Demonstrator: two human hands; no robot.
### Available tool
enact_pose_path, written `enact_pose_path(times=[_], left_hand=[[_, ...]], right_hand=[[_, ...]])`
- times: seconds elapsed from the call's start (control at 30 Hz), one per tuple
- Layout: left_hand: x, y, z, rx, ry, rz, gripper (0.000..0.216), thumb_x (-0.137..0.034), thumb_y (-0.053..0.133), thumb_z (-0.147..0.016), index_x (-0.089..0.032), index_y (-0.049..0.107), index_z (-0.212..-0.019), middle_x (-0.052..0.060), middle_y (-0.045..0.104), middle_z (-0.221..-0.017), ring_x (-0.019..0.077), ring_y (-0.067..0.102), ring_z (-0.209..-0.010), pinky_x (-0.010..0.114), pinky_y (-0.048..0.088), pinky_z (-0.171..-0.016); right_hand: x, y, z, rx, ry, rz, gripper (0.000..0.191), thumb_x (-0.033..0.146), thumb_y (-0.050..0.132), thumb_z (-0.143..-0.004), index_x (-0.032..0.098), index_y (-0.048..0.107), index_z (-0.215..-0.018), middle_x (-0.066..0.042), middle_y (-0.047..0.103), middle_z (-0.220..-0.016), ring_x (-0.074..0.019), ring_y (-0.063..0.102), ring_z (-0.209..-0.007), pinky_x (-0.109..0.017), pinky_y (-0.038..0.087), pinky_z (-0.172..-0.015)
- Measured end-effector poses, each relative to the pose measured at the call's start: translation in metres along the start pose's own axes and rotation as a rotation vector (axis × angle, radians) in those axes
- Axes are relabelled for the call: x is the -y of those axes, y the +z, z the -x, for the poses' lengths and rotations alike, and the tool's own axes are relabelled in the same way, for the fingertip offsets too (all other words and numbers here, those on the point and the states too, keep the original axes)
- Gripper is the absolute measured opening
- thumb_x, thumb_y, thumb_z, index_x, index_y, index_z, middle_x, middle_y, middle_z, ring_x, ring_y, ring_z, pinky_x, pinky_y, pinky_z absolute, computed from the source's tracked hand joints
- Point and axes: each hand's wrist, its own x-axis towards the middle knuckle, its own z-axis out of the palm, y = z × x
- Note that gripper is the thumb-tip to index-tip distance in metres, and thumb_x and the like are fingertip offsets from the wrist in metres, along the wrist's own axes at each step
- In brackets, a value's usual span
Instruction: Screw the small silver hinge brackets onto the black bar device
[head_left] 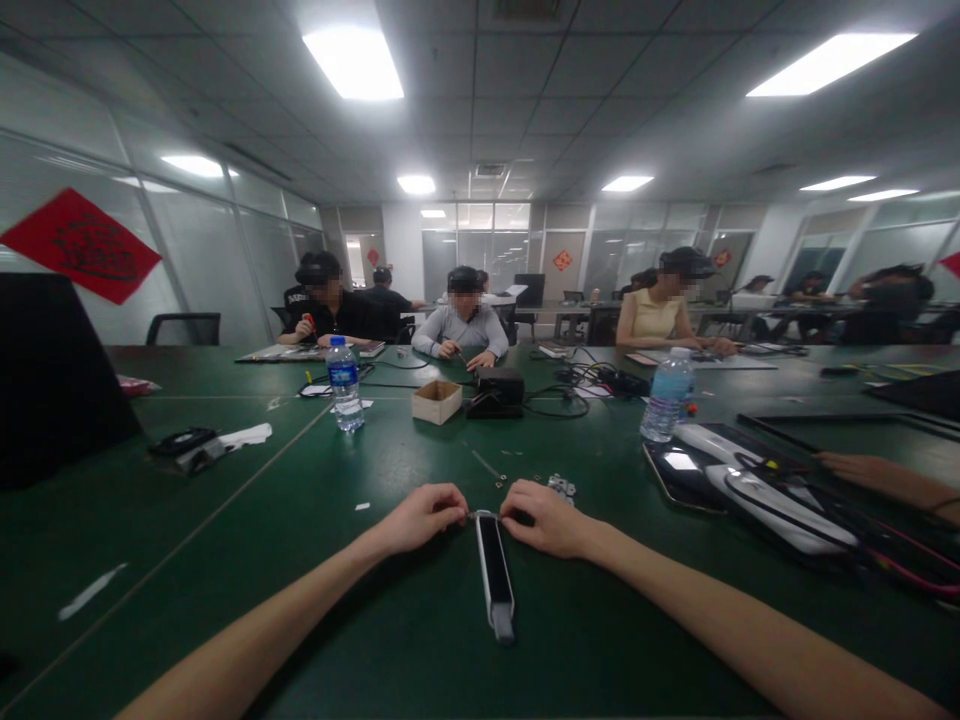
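Note:
A slim white-edged device with a long black face (493, 560) lies on the green table between my forearms, its grey narrower end towards me. My left hand (426, 517) is closed in a pinch at the left of the device's far end. From the other side, my right hand (546, 518) curls its thumb and fingers together by the same end. Whatever sits in either pinch is too small to make out. Just beyond my right hand is a little heap of small metal parts (561, 488), with a few loose bits near it.
An open cardboard box (436, 402) and a black boxy device (496, 393) stand ahead. Water bottles (346, 385) (667, 395) stand left and right. White tools with cables (780, 505) lie right, near another person's hand (862, 470). Several people sit across the table.

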Motion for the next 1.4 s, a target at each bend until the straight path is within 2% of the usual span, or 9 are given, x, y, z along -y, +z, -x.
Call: enact_pose_path(times=[0.3,0.4,0.63,0.83,0.93,1.1,1.23,1.4], left_hand=[[0.004,0.003,0.000,-0.017,0.032,0.111,0.029,-0.039,0.057,-0.085,-0.013,0.063,-0.094,0.002,0.065,-0.082,0.0129,0.051,-0.066,0.023,0.038,-0.056],[0.004,0.006,0.000,-0.036,0.028,0.256,0.030,-0.040,0.063,-0.082,-0.012,0.064,-0.092,0.002,0.064,-0.079,0.0103,0.046,-0.060,0.021,0.035,-0.052],[0.003,0.014,-0.001,-0.059,-0.094,0.670,0.037,-0.040,0.079,-0.070,-0.012,0.062,-0.086,0.000,0.061,-0.074,0.0066,0.043,-0.054,0.019,0.030,-0.048],[0.003,0.020,0.001,-0.027,-0.121,0.859,0.035,-0.036,0.078,-0.074,-0.013,0.060,-0.092,0.000,0.057,-0.078,0.0055,0.044,-0.057,0.018,0.032,-0.051],[0.002,0.024,0.002,-0.052,-0.099,0.941,0.029,-0.030,0.077,-0.077,-0.012,0.060,-0.093,0.001,0.057,-0.079,0.0059,0.046,-0.058,0.018,0.033,-0.050],[0.006,0.026,0.000,-0.121,-0.059,0.842,0.032,-0.036,0.076,-0.077,-0.014,0.059,-0.094,0.000,0.057,-0.076,0.0061,0.045,-0.054,0.018,0.033,-0.047],[0.007,0.025,0.000,-0.133,0.006,0.684,0.037,-0.045,0.072,-0.078,-0.015,0.058,-0.095,-0.001,0.057,-0.077,0.0066,0.046,-0.054,0.019,0.036,-0.048],[-0.001,0.021,0.004,-0.118,0.103,0.481,0.039,-0.051,0.066,-0.082,-0.015,0.057,-0.093,-0.001,0.056,-0.076,0.0081,0.048,-0.057,0.020,0.038,-0.051]], right_hand=[[0.003,-0.002,-0.001,0.014,-0.002,0.005,0.009,0.016,0.057,-0.088,0.016,0.066,-0.089,-0.005,0.061,-0.088,-0.0160,0.056,-0.081,-0.027,0.047,-0.073],[0.002,-0.002,0.000,0.004,-0.008,0.000,0.009,0.017,0.056,-0.088,0.016,0.065,-0.089,-0.006,0.061,-0.089,-0.0163,0.056,-0.082,-0.027,0.047,-0.073],[-0.006,0.005,0.001,-0.084,-0.066,-0.023,0.007,0.015,0.057,-0.086,0.016,0.063,-0.089,-0.006,0.061,-0.087,-0.0170,0.056,-0.081,-0.029,0.047,-0.075],[-0.008,0.008,0.003,-0.165,-0.101,-0.028,0.005,0.015,0.056,-0.085,0.016,0.060,-0.087,-0.006,0.060,-0.086,-0.0170,0.055,-0.079,-0.030,0.048,-0.072],[-0.010,0.009,0.003,-0.209,-0.122,-0.033,0.004,0.016,0.055,-0.086,0.017,0.059,-0.087,-0.006,0.060,-0.085,-0.0170,0.055,-0.078,-0.030,0.047,-0.071],[-0.012,0.010,0.003,-0.194,-0.108,-0.024,0.004,0.016,0.055,-0.085,0.017,0.058,-0.087,-0.005,0.059,-0.084,-0.0166,0.054,-0.078,-0.029,0.047,-0.070],[-0.009,0.008,0.003,-0.147,-0.082,-0.020,0.005,0.016,0.055,-0.086,0.016,0.059,-0.089,-0.005,0.059,-0.087,-0.0165,0.054,-0.080,-0.029,0.047,-0.071],[-0.006,0.005,0.003,-0.096,-0.083,-0.026,0.007,0.018,0.051,-0.090,0.016,0.058,-0.092,-0.007,0.059,-0.091,-0.0172,0.054,-0.083,-0.031,0.047,-0.075]])
